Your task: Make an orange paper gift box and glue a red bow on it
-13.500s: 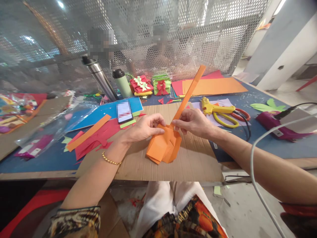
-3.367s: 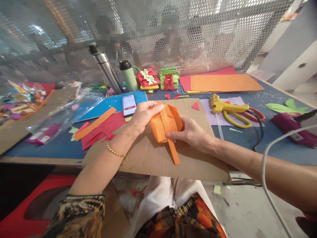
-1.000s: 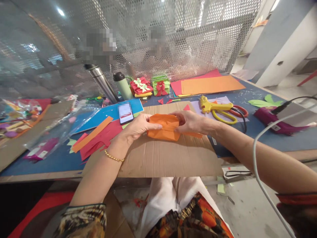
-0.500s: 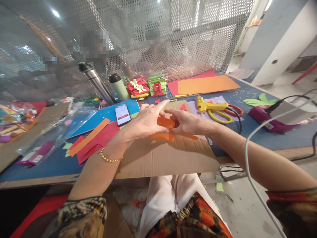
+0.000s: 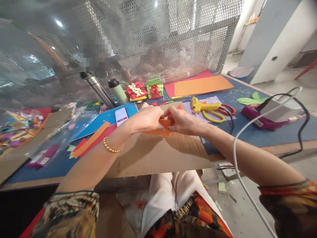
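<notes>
Both hands meet over a brown cardboard sheet [image 5: 158, 155] on the blue table. My left hand [image 5: 148, 118] has its fingers closed on the left side of a folded orange paper piece [image 5: 164, 123]. From the right, my right hand [image 5: 179, 119] pinches the same piece between thumb and fingers. Part of the orange paper shows below the fingertips; the rest is hidden by the hands. A phone [image 5: 121, 115] lies on a blue folder [image 5: 99, 123] left of my left hand.
A yellow glue gun [image 5: 201, 105] and yellow-handled scissors [image 5: 213, 116] lie right. Bottles [image 5: 119, 91], red [image 5: 135, 91] and green paper items [image 5: 155, 88] and orange sheets [image 5: 203, 86] stand or lie behind. A white cable [image 5: 236, 158] crosses the right forearm. A magenta box [image 5: 264, 119] sits right.
My fingers have curled closer together around the orange paper, and less of it shows. The strip that stuck out to the right is out of sight. The view has shifted slightly.
</notes>
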Demonstrator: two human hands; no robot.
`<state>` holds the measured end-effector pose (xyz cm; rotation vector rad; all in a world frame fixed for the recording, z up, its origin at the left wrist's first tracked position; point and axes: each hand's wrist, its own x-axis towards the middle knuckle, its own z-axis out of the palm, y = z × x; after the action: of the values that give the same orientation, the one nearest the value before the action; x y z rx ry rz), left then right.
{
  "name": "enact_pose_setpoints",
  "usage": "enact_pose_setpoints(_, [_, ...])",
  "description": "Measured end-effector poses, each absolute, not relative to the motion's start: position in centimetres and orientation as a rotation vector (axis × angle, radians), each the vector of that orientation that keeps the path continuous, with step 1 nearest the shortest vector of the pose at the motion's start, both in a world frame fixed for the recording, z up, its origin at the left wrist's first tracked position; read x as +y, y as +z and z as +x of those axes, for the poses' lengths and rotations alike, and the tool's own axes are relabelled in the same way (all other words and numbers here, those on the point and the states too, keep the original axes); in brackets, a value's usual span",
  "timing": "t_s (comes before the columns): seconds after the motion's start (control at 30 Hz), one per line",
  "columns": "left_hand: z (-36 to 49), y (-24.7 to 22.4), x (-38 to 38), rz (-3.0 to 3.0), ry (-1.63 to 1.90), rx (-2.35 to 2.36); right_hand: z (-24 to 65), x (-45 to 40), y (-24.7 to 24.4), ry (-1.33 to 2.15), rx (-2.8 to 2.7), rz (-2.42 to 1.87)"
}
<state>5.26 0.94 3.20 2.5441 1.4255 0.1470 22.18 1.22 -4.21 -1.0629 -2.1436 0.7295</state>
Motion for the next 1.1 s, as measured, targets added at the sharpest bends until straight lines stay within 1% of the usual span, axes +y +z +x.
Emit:
enact_pose_setpoints(0.17, [4.3, 2.2, 2.2, 2.511, 0.230, 1.258, 22.3, 1.4, -4.0, 0.775, -2.166, -0.960])
enact_pose_setpoints(0.27, [3.1, 2.4, 1.9, 2.297, 0.199, 1.186, 23.6, 2.2, -3.3, 0.998, -2.228, -0.732])
enact_pose_setpoints(0.33, [2.3, 2.8, 1.4, 2.076, 0.163, 1.121, 24.7, 2.8, -2.7, 1.107, -2.126, -0.605])
enact_pose_setpoints(0.4, [1.6, 3.0, 1.1, 1.876, 0.165, 1.036, 25.4, 2.9, -2.2, 1.031, -1.978, -0.570])
enact_pose_setpoints(0.47, [1.0, 2.6, 1.0, 1.759, 0.197, 0.971, 25.7, 2.4, -1.8, 0.845, -1.937, -0.535])
enact_pose_setpoints(0.57, [0.6, 1.5, 1.4, 1.705, 0.234, 0.925, 25.2, 1.1, -1.7, 0.570, -2.120, -0.355])
enact_pose_setpoints(0.63, [0.7, 0.7, 1.6, 1.692, 0.228, 0.901, 24.7, 0.3, -1.8, 0.462, -2.256, -0.229])
enact_pose_setpoints(0.8, [1.9, 0.0, 1.8, 1.685, 0.180, 0.837, 24.1, -0.1, -2.2, 0.409, -2.330, -0.125])
enact_pose_setpoints(0.97, [2.0, 1.5, 1.7, 1.782, 0.099, 0.758, 24.3, 0.0, -2.2, 0.446, -2.272, -0.173])
enact_pose_setpoints(1.03, [1.1, 2.6, 0.9, 1.875, 0.294, 0.864, 24.3, 0.0, -2.2, 0.475, -2.197, -0.278])
enact_pose_setpoints(1.1, [0.3, 3.4, -0.4, 1.909, 0.652, 1.019, 24.3, 0.2, -2.3, 0.495, -2.088, -0.427])
